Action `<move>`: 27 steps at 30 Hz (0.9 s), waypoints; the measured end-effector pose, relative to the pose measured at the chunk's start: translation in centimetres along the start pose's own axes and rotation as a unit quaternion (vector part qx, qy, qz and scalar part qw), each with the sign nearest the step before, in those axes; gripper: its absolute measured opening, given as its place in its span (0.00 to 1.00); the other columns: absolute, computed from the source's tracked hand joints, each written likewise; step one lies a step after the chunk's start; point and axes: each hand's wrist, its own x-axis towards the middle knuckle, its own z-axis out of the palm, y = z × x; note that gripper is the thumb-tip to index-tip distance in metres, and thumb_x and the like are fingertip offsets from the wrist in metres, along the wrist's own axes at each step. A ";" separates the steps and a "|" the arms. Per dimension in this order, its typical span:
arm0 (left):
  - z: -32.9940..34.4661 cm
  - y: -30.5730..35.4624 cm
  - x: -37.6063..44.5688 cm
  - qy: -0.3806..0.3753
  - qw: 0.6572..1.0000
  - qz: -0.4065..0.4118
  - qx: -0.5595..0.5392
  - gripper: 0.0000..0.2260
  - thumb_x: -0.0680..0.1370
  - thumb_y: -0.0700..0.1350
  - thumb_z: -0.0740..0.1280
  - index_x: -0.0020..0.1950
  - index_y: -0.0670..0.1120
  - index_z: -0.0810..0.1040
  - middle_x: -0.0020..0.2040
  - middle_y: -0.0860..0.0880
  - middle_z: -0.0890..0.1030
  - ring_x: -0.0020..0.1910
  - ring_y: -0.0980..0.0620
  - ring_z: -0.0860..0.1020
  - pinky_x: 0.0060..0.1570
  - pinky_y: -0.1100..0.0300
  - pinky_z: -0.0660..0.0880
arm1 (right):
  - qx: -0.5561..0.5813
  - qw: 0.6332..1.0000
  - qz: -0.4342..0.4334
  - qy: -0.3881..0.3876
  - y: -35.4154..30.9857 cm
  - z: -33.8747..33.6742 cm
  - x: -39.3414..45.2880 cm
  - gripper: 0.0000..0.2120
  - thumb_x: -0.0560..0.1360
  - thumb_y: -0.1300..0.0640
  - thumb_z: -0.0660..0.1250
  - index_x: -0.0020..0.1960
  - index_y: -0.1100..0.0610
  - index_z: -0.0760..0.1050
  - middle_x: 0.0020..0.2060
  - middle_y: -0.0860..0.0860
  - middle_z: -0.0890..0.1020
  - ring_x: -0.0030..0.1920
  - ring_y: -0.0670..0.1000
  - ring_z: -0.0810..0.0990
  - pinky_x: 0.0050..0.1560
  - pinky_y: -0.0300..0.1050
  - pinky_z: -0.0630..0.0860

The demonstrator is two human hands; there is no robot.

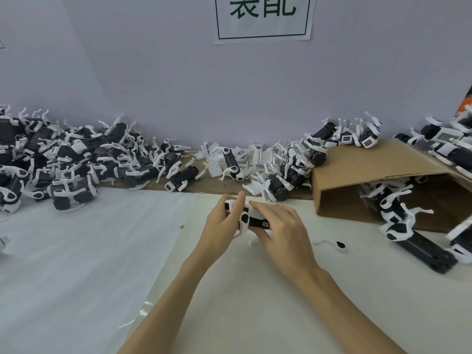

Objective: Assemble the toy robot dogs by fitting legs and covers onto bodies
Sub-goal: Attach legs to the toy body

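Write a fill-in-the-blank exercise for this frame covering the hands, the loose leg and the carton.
1. Both hands, left hand and right hand, grip one black-and-white plastic toy dog body over the ____ table sheet.
2. The loose white plastic leg lies on the table to the ____ of the hands.
3. The brown cardboard carton lies on its ____, with toy dogs inside.

Missing words: white; right; side

Left hand (221, 221) and right hand (279, 227) grip a toy dog body (251, 218), seemingly over the table (255, 290).
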 end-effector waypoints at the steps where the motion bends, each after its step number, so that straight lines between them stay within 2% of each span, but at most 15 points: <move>1: 0.0 0.0 0.0 0.001 1.000 -0.010 -0.007 0.21 0.83 0.65 0.63 0.50 0.47 0.80 0.38 0.61 0.80 0.39 0.61 0.78 0.44 0.66 0.73 | 0.007 1.000 0.009 -0.016 0.1 0.1 -0.1 0.29 0.72 0.56 0.80 0.71 0.56 0.77 0.63 0.49 0.83 0.62 0.50 0.76 0.66 0.51 0.77; 5: -0.2 0.2 0.1 0.002 0.999 -0.032 -0.008 0.23 0.83 0.66 0.63 0.49 0.46 0.79 0.34 0.58 0.77 0.36 0.57 0.75 0.44 0.60 0.71 | -0.022 0.999 -0.019 0.027 0.2 0.4 0.0 0.26 0.69 0.60 0.82 0.65 0.57 0.81 0.54 0.49 0.86 0.55 0.48 0.75 0.59 0.51 0.80; 7: -0.3 0.3 0.0 0.003 0.999 -0.030 0.012 0.25 0.83 0.67 0.64 0.48 0.43 0.78 0.36 0.53 0.78 0.36 0.52 0.77 0.42 0.59 0.73 | -0.047 0.998 -0.030 0.035 0.1 0.4 0.2 0.24 0.68 0.59 0.83 0.62 0.56 0.81 0.52 0.48 0.86 0.54 0.47 0.74 0.57 0.49 0.78; 9: -0.8 0.6 -0.1 -0.003 0.999 -0.037 0.028 0.27 0.83 0.66 0.64 0.49 0.41 0.79 0.40 0.42 0.82 0.37 0.48 0.81 0.37 0.58 0.77 | -0.025 1.000 -0.002 0.002 0.1 0.4 0.1 0.23 0.71 0.56 0.81 0.63 0.54 0.79 0.56 0.46 0.83 0.56 0.47 0.76 0.60 0.47 0.76; 10: -1.1 0.8 -0.1 -0.016 0.999 -0.044 0.019 0.25 0.83 0.64 0.65 0.50 0.41 0.80 0.42 0.39 0.84 0.36 0.47 0.82 0.35 0.59 0.78 | 0.037 0.998 0.032 -0.041 0.2 0.3 0.0 0.22 0.74 0.54 0.79 0.66 0.52 0.77 0.59 0.45 0.81 0.59 0.47 0.76 0.62 0.46 0.75; 11: -1.4 1.0 -0.1 -0.039 0.998 -0.048 0.000 0.22 0.84 0.62 0.66 0.51 0.42 0.81 0.42 0.39 0.84 0.36 0.47 0.82 0.36 0.60 0.78 | 0.136 0.983 0.082 -0.098 0.2 0.0 -0.1 0.20 0.78 0.51 0.75 0.68 0.49 0.75 0.62 0.44 0.78 0.62 0.47 0.76 0.64 0.47 0.74; 13: -2.0 1.3 -0.3 -0.100 0.995 -0.024 -0.018 0.15 0.84 0.58 0.68 0.55 0.46 0.83 0.46 0.44 0.86 0.42 0.49 0.83 0.43 0.60 0.78 | 0.321 0.908 0.179 -0.201 0.1 -0.8 0.1 0.15 0.83 0.44 0.65 0.69 0.44 0.75 0.63 0.48 0.79 0.63 0.50 0.78 0.63 0.55 0.78; 14: -2.4 1.4 -0.4 -0.127 0.992 0.001 -0.018 0.12 0.83 0.55 0.69 0.56 0.48 0.84 0.49 0.46 0.86 0.46 0.49 0.83 0.46 0.60 0.78 | 0.368 0.877 0.211 -0.228 0.4 -1.2 0.4 0.14 0.84 0.43 0.62 0.67 0.44 0.77 0.60 0.51 0.81 0.60 0.54 0.80 0.60 0.56 0.79; 15: -2.6 1.4 -0.4 -0.149 0.988 0.026 -0.022 0.10 0.82 0.52 0.70 0.57 0.48 0.84 0.52 0.46 0.86 0.48 0.48 0.83 0.48 0.60 0.78 | 0.372 0.869 0.213 -0.248 0.8 -1.8 0.6 0.12 0.84 0.43 0.61 0.62 0.45 0.79 0.54 0.51 0.83 0.54 0.55 0.81 0.57 0.53 0.79; 17: -2.9 1.3 -0.5 -0.168 0.984 0.051 -0.022 0.10 0.80 0.50 0.70 0.60 0.49 0.85 0.56 0.49 0.85 0.53 0.47 0.83 0.48 0.60 0.79 | 0.349 0.883 0.179 -0.257 1.5 -2.6 0.7 0.09 0.83 0.44 0.65 0.53 0.46 0.81 0.41 0.46 0.81 0.42 0.49 0.78 0.47 0.44 0.73; 18: -3.0 1.3 -0.5 -0.166 0.984 0.063 -0.009 0.11 0.80 0.51 0.70 0.61 0.51 0.84 0.58 0.51 0.84 0.56 0.51 0.82 0.50 0.62 0.79 | 0.349 0.885 0.183 -0.248 1.8 -2.6 0.8 0.07 0.81 0.45 0.69 0.52 0.47 0.82 0.40 0.45 0.82 0.42 0.47 0.79 0.45 0.44 0.74; 20: -2.8 1.0 -0.5 -0.133 0.984 0.101 0.056 0.15 0.80 0.55 0.71 0.66 0.56 0.81 0.64 0.57 0.82 0.65 0.56 0.78 0.60 0.63 0.75 | 0.342 0.898 0.199 -0.192 1.9 -2.5 0.7 0.11 0.76 0.46 0.76 0.55 0.46 0.80 0.45 0.45 0.84 0.47 0.48 0.83 0.47 0.45 0.79; 22: -2.5 0.8 -0.4 -0.104 0.980 0.143 0.092 0.17 0.79 0.54 0.75 0.67 0.55 0.80 0.66 0.59 0.80 0.68 0.56 0.76 0.67 0.58 0.72 | 0.255 0.946 0.161 -0.119 1.7 -2.0 0.5 0.20 0.69 0.46 0.82 0.55 0.43 0.77 0.48 0.43 0.82 0.51 0.45 0.80 0.52 0.42 0.78; 24: -2.1 0.4 -0.2 -0.100 0.975 0.177 0.094 0.17 0.78 0.47 0.78 0.65 0.51 0.81 0.65 0.56 0.79 0.67 0.53 0.78 0.66 0.59 0.72 | 0.140 0.986 0.058 -0.066 1.5 -1.4 0.3 0.25 0.66 0.46 0.84 0.56 0.48 0.76 0.50 0.40 0.80 0.53 0.43 0.76 0.58 0.45 0.73; 27: -2.0 0.4 -0.2 -0.099 0.980 0.168 0.048 0.21 0.76 0.44 0.80 0.67 0.50 0.79 0.67 0.53 0.77 0.61 0.51 0.82 0.59 0.62 0.77 | 0.070 0.997 -0.010 -0.017 1.7 -1.3 0.3 0.27 0.67 0.46 0.83 0.59 0.54 0.78 0.53 0.43 0.81 0.58 0.48 0.76 0.63 0.51 0.69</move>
